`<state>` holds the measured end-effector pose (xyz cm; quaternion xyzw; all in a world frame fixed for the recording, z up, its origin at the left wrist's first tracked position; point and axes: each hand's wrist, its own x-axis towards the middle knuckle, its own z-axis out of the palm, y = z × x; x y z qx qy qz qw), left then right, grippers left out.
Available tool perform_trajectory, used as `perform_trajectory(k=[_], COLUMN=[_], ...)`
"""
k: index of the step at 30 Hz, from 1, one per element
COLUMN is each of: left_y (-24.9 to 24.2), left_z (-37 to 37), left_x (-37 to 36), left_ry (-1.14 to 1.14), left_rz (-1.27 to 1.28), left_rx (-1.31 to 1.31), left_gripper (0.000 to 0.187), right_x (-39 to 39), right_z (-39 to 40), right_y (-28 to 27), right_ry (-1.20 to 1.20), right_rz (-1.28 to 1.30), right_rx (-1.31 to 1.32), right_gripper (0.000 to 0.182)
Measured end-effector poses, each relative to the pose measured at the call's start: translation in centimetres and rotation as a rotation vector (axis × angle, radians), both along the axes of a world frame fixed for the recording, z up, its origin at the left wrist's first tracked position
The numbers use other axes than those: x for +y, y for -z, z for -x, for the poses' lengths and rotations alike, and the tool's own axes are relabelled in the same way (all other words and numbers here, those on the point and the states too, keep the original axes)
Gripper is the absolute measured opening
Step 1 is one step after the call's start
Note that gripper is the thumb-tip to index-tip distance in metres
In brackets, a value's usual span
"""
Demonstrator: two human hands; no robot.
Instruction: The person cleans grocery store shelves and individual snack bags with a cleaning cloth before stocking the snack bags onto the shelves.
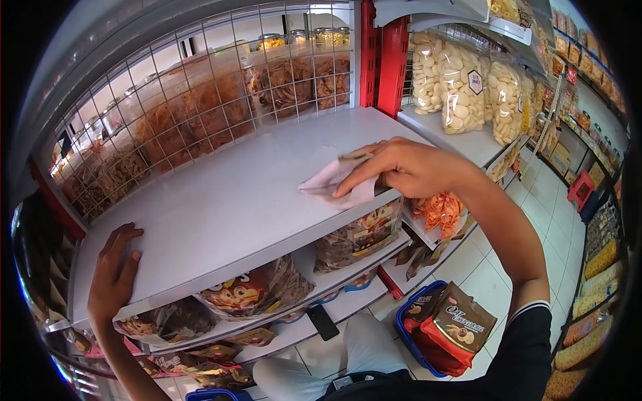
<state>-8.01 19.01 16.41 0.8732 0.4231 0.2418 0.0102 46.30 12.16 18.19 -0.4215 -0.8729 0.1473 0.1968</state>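
Note:
In my right hand (394, 170) is a folded pale pink cloth (338, 184), pinched between thumb and fingers. It presses on the white metal shelf (221, 214) close to its front edge, toward the right end. My left hand (117, 271) lies at the shelf's left end, fingers stretched out on the surface, holding nothing. Behind the shelf stands a wire grid (200, 100), with bags of brown snacks (194, 110) on its far side. Part of the right hand's fingers is hidden behind the cloth.
Snack bags (257, 287) fill the shelf below. A phone (324, 323) lies on the lowest shelf. Right of my legs, a blue basket (404, 321) holds brown and red packets (461, 321). Bags of pale crackers (461, 90) stand beyond the red upright (391, 67).

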Motion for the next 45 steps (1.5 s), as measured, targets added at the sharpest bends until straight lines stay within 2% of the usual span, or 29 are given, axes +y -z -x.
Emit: perform_trajectory(k=[2,5,6,9,10,13,14,17,19,22,25,26,28,30,32,34,36,39,43,45], left_y=[0.2,0.3,0.3,0.2,0.2,0.1,0.1,0.2,0.2,0.3,0.3,0.3,0.3,0.2,0.0,0.0,0.0,0.1,0.3,0.2], left_z=[0.1,0.4,0.3,0.4,0.4,0.4,0.3,0.5,0.5,0.3,0.5,0.5,0.7,0.7,0.7,0.6,0.8,1.0,1.4,1.3], left_x=[0.1,0.2,0.2,0.2,0.2,0.1,0.1,0.0,0.0,-0.1,0.1,0.2,0.2,0.0,-0.2,-0.1,0.1,0.1,0.3,0.3], left_ry=[0.0,0.003,0.005,0.002,0.0,-0.005,-0.002,-0.001,-0.006,-0.008,0.01,0.014,0.013,0.002,-0.001,0.011,0.011,0.039,0.054,0.054], left_rz=[-0.004,0.007,0.01,0.023,0.031,0.042,0.043,0.049,0.048,0.047,0.023,0.028,0.035,0.026,0.021,0.023,0.025,0.023,0.001,0.009], left_rx=[-0.003,-0.01,-0.015,-0.035,-0.04,-0.035,-0.039,-0.047,-0.057,-0.079,-0.054,-0.059,-0.066,-0.05,-0.042,-0.046,-0.049,-0.049,-0.055,-0.064], left_gripper=[0.034,0.034,0.034,0.035,0.035,0.035,0.034,0.034,0.034,0.034,0.034,0.034,0.034,0.034,0.034,0.034,0.034,0.035,0.035,0.035], right_x=[0.5,1.9,2.7,2.8,1.9,0.6,2.1,3.7,4.6,3.7,3.8,6.9,9.3,11.9,15.2,14.6,13.2,11.7,8.8,7.6], right_z=[-0.9,-3.0,-3.4,-2.8,-0.9,1.5,0.2,-4.9,-6.7,-5.9,-2.3,-4.1,-2.3,0.8,3.9,9.5,14.4,16.9,11.7,6.1], right_y=[0.3,-0.8,-0.5,0.4,-0.2,-0.9,0.6,-0.9,-4.0,-7.6,-8.5,-6.5,-5.6,-4.4,-1.1,0.2,0.5,1.1,-0.3,-0.5], right_ry=[-0.037,0.13,0.182,0.234,0.288,0.01,-0.193,-0.066,-0.102,0.435,0.448,0.32,0.163,0.152,-0.051,-0.216,-0.239,-0.57,-0.532,-0.401], right_rz=[-0.039,0.032,-0.109,-0.17,-0.087,0.06,0.08,0.191,0.239,-0.124,-0.225,-0.351,-0.331,-0.22,-0.179,-0.1,0.04,0.117,0.228,0.285], right_rx=[-0.026,-0.114,-0.187,-0.117,-0.129,-0.049,0.046,-0.087,-0.165,-0.682,-0.228,-0.088,-0.111,-0.192,-0.091,-0.067,-0.052,0.052,-0.06,-0.079], right_gripper=[0.067,0.068,0.069,0.069,0.072,0.07,0.067,0.058,0.049,0.035,0.033,0.037,0.042,0.046,0.048,0.048,0.049,0.053,0.046,0.047])
